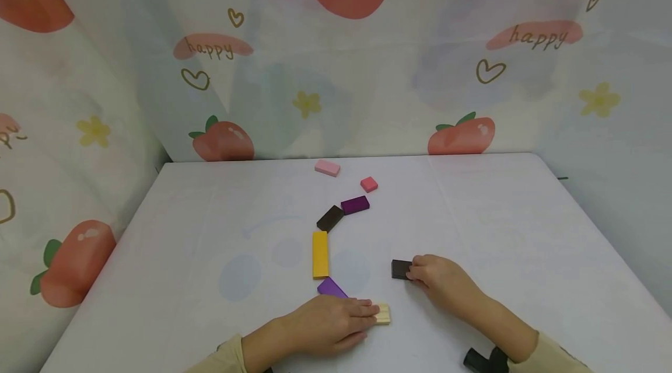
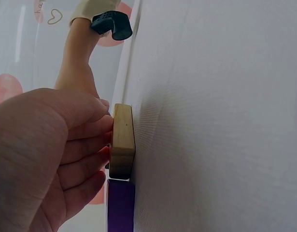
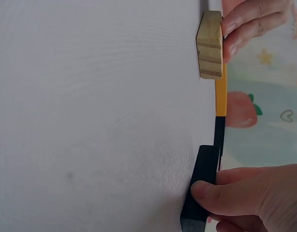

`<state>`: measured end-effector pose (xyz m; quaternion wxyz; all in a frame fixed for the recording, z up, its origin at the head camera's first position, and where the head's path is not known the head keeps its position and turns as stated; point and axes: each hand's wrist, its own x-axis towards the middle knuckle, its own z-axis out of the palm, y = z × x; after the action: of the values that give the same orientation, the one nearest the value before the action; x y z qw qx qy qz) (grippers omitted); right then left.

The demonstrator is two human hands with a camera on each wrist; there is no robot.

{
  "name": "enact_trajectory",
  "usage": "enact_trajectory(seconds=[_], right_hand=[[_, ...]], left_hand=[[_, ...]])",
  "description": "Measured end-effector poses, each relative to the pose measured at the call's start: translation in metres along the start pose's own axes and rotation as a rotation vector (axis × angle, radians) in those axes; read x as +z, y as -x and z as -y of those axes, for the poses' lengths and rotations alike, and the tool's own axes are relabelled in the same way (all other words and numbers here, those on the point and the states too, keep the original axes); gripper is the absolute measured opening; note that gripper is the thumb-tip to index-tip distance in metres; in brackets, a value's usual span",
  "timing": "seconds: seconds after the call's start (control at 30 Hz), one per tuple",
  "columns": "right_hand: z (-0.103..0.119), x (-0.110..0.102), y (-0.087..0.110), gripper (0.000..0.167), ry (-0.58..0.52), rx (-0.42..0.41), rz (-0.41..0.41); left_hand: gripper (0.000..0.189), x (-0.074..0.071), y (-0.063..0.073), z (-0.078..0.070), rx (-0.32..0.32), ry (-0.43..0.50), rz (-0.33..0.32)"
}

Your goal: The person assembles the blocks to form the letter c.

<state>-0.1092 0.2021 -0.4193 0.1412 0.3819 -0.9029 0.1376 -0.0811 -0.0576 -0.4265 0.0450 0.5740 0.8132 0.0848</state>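
Observation:
My left hand [image 1: 328,325] rests its extended fingers on top of a pale wooden block [image 1: 384,314], whose right end shows beyond the fingertips. Just behind that hand lies a purple block [image 1: 331,287], partly covered by it; in the left wrist view the purple block [image 2: 120,205] sits end to end with the wooden block [image 2: 122,140]. To the right, my right hand [image 1: 446,282] pinches a black block [image 1: 401,269] by its right end, thumb on one side. The right wrist view shows this black block [image 3: 201,186] low against the white table.
From the purple block a curved row runs away over the white table [image 1: 210,326]: a yellow block [image 1: 320,254], a dark brown block [image 1: 330,218] and a dark purple block [image 1: 355,205]. Farther back lie a red block [image 1: 369,184] and a pink block [image 1: 328,168]. A patterned cloth hangs behind.

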Motion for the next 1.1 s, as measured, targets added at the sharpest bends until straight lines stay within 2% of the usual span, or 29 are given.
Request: enact_trajectory(seconds=[0.53, 1.1], right_hand=[[0.008, -0.009, 0.007, 0.013, -0.046, -0.045, 0.091], [0.011, -0.007, 0.017, 0.014, -0.078, -0.149, 0.037]], left_hand=[[0.035, -0.003, -0.001, -0.002, -0.019, 0.025, 0.028], [0.034, -0.004, -0.001, -0.002, -0.007, 0.000, 0.014]])
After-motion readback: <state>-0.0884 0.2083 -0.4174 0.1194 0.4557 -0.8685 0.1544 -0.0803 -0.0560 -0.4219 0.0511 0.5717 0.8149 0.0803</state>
